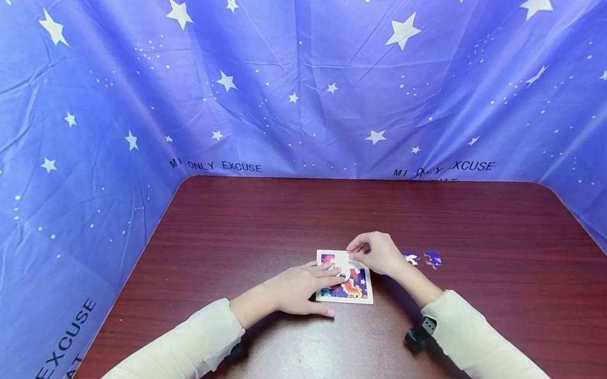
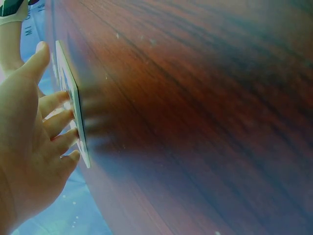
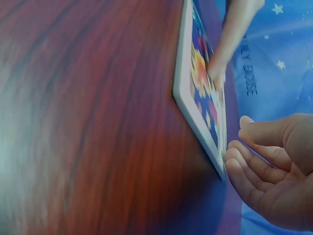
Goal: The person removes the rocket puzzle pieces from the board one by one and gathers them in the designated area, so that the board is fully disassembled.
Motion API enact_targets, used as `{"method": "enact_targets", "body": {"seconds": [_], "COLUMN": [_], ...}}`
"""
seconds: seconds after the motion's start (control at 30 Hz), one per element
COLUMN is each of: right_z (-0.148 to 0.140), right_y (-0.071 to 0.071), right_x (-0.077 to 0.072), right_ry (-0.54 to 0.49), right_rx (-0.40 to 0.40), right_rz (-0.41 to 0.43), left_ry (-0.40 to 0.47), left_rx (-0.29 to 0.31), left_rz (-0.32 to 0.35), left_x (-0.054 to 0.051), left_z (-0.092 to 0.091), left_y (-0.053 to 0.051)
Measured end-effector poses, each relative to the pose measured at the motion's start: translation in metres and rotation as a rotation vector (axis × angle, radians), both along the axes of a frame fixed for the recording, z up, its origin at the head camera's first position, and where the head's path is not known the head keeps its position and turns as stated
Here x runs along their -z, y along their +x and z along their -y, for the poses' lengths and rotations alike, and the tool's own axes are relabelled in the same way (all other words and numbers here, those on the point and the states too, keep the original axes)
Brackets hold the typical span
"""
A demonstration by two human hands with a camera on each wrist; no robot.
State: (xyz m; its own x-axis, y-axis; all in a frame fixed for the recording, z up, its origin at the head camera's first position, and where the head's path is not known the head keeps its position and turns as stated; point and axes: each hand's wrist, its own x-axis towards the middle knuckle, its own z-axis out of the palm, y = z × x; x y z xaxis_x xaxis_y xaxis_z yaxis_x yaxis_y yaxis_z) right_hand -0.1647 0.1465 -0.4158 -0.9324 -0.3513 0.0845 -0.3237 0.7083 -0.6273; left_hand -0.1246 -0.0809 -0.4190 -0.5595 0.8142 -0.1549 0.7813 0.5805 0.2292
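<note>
A square jigsaw puzzle (image 1: 359, 293) in a white frame lies on the table, its picture purple, red, yellow and white. My left hand (image 1: 296, 289) rests across its left side with fingers spread, covering part of the picture. In the left wrist view the fingertips of this left hand (image 2: 34, 122) touch the board. At the puzzle's upper right corner is my right hand (image 1: 378, 254), fingers loosely bent. The right wrist view has the right hand (image 3: 274, 166) beside the frame edge, a gap between thumb and fingers and no piece seen there.
Two loose puzzle pieces lie right of the board: a purple one (image 1: 432, 258) and a partly white one (image 1: 411, 258), partly hidden behind the right forearm. The dark red wooden table (image 1: 259, 216) ends against a blue star-printed curtain (image 1: 299, 95) at the back and sides.
</note>
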Motion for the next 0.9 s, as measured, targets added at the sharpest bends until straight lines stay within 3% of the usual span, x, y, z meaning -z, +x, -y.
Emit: {"method": "enact_targets", "body": {"seconds": [0.33, 0.53, 0.9], "right_z": [0.016, 0.019, 0.024], "right_y": [0.000, 0.000, 0.001], "right_x": [0.007, 0.009, 0.005], "right_ry": [-0.035, -0.033, -0.033], "right_rx": [-0.074, -0.054, -0.045], "right_rz": [0.060, 0.087, 0.085], "left_ry": [-0.007, -0.016, -0.057], "left_rx": [0.015, 0.026, -0.005], "left_rz": [-0.001, -0.003, -0.023], "left_x": [0.000, -0.004, -0.008], "left_z": [-0.004, -0.005, -0.005], "left_y": [-0.002, -0.001, 0.006]}}
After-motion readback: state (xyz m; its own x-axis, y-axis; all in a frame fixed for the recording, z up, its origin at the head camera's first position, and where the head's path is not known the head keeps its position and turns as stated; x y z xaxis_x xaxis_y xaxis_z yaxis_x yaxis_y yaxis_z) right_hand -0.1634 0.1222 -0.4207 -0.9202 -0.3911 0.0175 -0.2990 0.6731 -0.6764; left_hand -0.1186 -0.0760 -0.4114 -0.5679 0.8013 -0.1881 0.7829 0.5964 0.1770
